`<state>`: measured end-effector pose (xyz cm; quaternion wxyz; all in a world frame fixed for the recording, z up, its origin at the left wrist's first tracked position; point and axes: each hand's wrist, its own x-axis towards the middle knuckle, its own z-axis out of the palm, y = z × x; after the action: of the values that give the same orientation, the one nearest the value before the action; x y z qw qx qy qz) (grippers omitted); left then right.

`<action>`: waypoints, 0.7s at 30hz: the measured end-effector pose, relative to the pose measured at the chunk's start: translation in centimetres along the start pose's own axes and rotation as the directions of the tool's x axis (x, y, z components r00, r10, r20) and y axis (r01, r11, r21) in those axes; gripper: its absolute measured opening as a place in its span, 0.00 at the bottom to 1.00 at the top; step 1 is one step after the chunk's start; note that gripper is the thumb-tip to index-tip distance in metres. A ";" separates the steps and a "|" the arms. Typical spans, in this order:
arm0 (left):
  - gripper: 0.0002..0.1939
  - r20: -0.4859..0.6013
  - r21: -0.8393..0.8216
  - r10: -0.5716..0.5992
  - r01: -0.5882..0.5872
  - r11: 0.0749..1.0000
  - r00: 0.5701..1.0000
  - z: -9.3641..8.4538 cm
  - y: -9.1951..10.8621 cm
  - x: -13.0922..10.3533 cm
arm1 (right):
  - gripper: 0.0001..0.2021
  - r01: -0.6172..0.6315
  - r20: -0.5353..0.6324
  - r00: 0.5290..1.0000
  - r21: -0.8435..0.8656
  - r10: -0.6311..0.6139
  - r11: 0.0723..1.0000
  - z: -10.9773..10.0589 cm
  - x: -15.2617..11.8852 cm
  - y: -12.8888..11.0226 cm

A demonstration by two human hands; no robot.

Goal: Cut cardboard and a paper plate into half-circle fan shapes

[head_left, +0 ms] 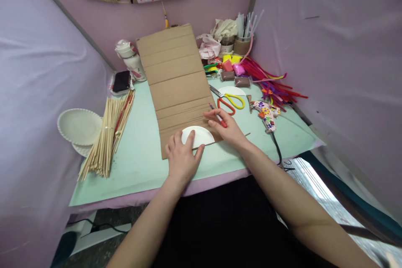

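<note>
A long brown cardboard sheet [177,73] lies on the pale green table cover, its near edge toward me. On that near edge rests a white half-circle [204,135], flat side facing me. My left hand [182,153] presses it down with spread fingers, thumb and fingertips over its left part. My right hand [228,127] is just right of the half-circle, above the cardboard, holding a red pen [222,121] between its fingers. The pen's tip points up and away from the half-circle. Beyond the right hand lie scissors [230,102] with red and yellow handles.
Bundled wooden sticks [106,138] and white paper plates [78,126] lie left. A bottle [134,65] and a phone [122,81] stand behind them. A flowered glue gun [266,113] with a black cord, pipe cleaners [264,75] and clay packs [241,82] occupy the right.
</note>
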<state>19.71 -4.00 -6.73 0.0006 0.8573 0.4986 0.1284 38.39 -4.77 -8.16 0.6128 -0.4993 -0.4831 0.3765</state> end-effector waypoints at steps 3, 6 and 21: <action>0.26 -0.006 -0.003 0.003 -0.003 1.000 1.000 0.0 -0.1 0.0 | 0.09 -0.005 -0.012 1.000 0.009 0.005 1.000 0.0 0.0 0.0; 0.26 -0.009 -0.009 0.004 -0.004 1.000 1.000 0.1 -0.1 0.0 | 0.08 -0.011 -0.022 1.000 0.030 0.012 0.999 0.0 0.0 0.1; 0.26 0.000 -0.006 -0.005 0.005 1.000 1.000 0.2 0.0 0.0 | 0.11 0.082 0.110 0.993 -0.308 -0.050 0.948 0.4 -0.7 -0.5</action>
<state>19.72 -4.00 -6.94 0.0036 0.8560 0.5003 0.1300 37.77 -5.43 -7.80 0.5131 -0.5538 -0.5833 0.2995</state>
